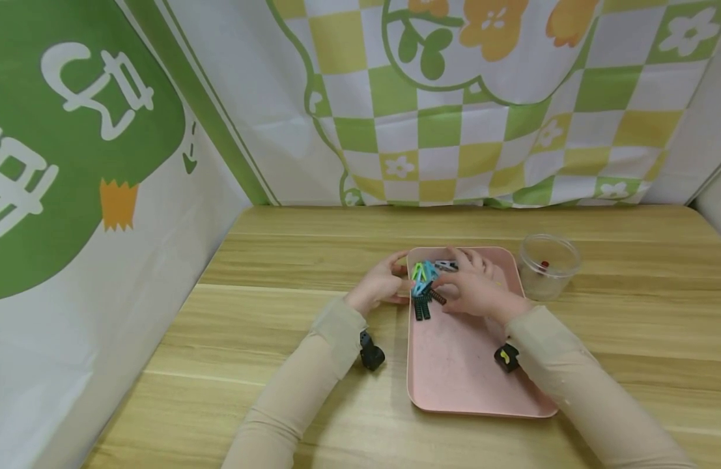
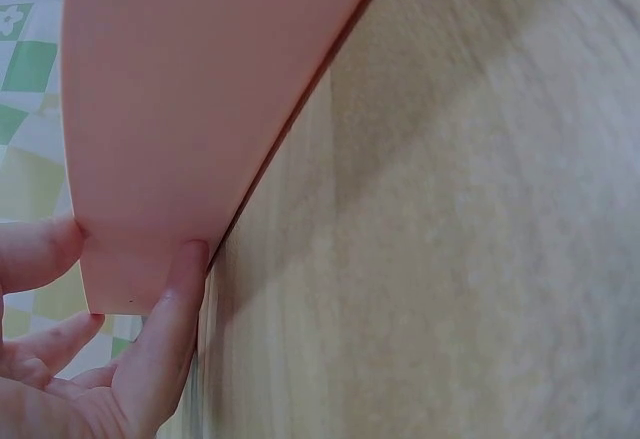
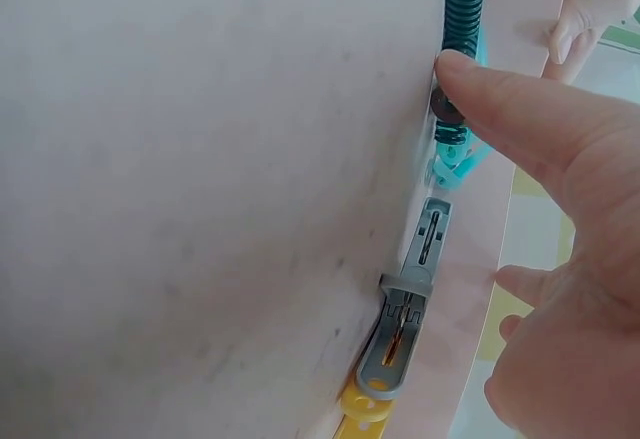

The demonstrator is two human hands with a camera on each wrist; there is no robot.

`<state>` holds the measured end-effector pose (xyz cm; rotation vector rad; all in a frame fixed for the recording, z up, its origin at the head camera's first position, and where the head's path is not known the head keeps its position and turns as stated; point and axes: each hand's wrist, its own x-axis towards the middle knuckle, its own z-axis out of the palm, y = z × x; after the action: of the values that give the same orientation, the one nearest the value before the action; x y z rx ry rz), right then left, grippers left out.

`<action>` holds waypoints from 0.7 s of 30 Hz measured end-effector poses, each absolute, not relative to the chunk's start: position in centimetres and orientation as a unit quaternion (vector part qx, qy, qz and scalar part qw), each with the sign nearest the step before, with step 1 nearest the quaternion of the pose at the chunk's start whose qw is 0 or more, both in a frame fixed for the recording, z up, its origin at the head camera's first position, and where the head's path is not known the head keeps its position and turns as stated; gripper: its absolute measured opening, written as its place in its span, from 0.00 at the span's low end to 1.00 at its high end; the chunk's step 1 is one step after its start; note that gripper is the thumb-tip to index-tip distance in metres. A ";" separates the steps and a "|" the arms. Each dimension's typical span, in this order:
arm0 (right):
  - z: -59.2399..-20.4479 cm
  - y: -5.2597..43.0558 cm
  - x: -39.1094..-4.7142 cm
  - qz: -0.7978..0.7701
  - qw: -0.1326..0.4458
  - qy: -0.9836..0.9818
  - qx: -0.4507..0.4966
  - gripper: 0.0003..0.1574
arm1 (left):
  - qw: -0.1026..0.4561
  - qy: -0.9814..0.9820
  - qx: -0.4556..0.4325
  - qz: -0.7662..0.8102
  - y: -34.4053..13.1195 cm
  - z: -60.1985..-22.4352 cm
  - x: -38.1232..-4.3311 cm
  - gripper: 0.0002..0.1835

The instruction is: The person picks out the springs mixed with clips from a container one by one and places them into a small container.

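Observation:
A pink tray (image 1: pixel 454 371) lies on the wooden table, its long side running away from me. At its far left corner, my left hand (image 1: pixel 380 286) rests against the outside with thumb and fingers spread around the corner. My right hand (image 1: pixel 474 293) reaches over the far end of the tray, its thumb touching a dark coil-like rod (image 3: pixel 465 9). Beside that rod lie a grey clothespin (image 3: pixel 405 309), a yellow clothespin (image 3: pixel 362 424) and a light-blue clothespin (image 1: pixel 420 286). A lime-green clothespin (image 1: pixel 418 270) and several more dark ridged rods (image 1: pixel 421 307) crowd the left side.
To the right of the tray stands a clear round plastic container (image 1: pixel 548 280) with a small red thing (image 1: pixel 544 264) showing in it. A patterned cloth (image 1: pixel 442 143) hangs along the table's back edge. Black cameras (image 1: pixel 370 352) hang below both wrists.

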<state>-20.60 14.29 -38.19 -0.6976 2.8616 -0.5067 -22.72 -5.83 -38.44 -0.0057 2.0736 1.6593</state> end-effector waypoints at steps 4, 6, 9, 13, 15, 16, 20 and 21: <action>-38.1 14.2 -20.6 -0.172 0.080 0.954 -0.231 0.20 | 0.241 0.757 -0.001 0.607 -5.8 -38.5 -22.7 0.39; -38.0 14.2 -20.6 -0.173 0.081 0.954 -0.230 0.20 | 0.241 0.757 -0.002 0.607 -5.8 -38.4 -22.7 0.39; -38.0 14.1 -20.6 -0.175 0.081 0.954 -0.229 0.19 | 0.240 0.759 -0.003 0.605 -5.8 -38.4 -22.7 0.39; -38.0 14.2 -20.6 -0.174 0.080 0.954 -0.229 0.16 | 0.239 0.761 -0.006 0.603 -5.8 -38.4 -22.7 0.39; -38.0 14.2 -20.6 -0.173 0.081 0.955 -0.227 0.15 | 0.240 0.760 -0.007 0.604 -5.8 -38.4 -22.7 0.39; -38.0 14.2 -20.6 -0.173 0.082 0.955 -0.227 0.16 | 0.240 0.760 -0.006 0.604 -5.8 -38.4 -22.7 0.39; -38.1 14.2 -20.6 -0.170 0.084 0.955 -0.230 0.17 | 0.240 0.758 -0.005 0.606 -5.8 -38.6 -22.8 0.39; -38.1 14.3 -20.6 -0.169 0.084 0.955 -0.231 0.17 | 0.241 0.758 -0.004 0.606 -5.8 -38.6 -22.9 0.39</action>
<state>-20.61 14.25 -38.10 -0.6883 2.8485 -0.5042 -22.87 -5.77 -38.61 -0.0115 2.0735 1.6577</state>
